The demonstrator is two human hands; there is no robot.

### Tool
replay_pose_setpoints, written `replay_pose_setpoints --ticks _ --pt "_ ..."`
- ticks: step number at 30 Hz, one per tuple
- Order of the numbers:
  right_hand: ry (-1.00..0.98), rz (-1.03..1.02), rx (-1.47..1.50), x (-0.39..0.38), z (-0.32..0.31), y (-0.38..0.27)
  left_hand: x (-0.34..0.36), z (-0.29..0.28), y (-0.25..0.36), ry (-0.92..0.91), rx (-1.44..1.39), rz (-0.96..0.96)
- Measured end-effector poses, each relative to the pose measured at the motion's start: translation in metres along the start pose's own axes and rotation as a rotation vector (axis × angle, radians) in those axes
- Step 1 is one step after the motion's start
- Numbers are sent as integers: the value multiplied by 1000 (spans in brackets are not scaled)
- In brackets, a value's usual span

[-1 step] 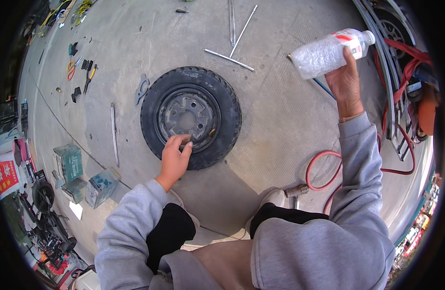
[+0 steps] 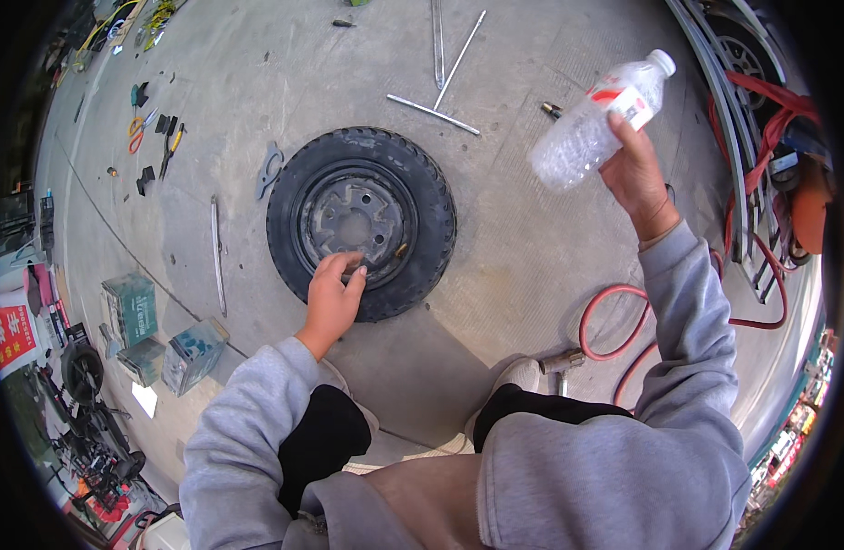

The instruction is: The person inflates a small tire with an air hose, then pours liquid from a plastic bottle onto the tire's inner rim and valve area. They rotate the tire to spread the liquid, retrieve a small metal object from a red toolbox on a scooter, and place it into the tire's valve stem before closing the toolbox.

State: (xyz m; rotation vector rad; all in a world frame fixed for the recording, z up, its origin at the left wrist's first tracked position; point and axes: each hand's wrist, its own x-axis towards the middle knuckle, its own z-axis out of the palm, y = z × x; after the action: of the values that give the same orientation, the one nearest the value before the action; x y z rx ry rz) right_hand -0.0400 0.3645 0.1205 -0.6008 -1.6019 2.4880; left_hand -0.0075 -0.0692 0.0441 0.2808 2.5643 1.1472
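Concrete floor [image 2: 532, 275] with tyre [image 2: 361, 223], red hose [image 2: 614, 307], tools [image 2: 152, 137]

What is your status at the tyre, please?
Left hand on the wheel's rim, fingertips at the tyre's inner edge. Right hand holds a clear bottle up, off to the side. Nothing on the wheel.

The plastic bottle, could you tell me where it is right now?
In the head view the plastic bottle is at upper right, held up in the right hand, above the concrete floor and right of the tyre.
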Motion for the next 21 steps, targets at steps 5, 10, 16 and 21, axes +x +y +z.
replay_pose_setpoints --ticks 5,10,16,21 --pt "-7 -173 -91 -32 -15 0 11 10 10 8 35 158" --pt "-380 -151 -1138 -65 -13 31 18 42 9 -42 -24 27" --pt "-480 -717 -1775 -67 20 69 13 89 -1 152 13 -56" --pt "-476 -830 -1917 -57 53 81 14 91 -10 199 -2 5"
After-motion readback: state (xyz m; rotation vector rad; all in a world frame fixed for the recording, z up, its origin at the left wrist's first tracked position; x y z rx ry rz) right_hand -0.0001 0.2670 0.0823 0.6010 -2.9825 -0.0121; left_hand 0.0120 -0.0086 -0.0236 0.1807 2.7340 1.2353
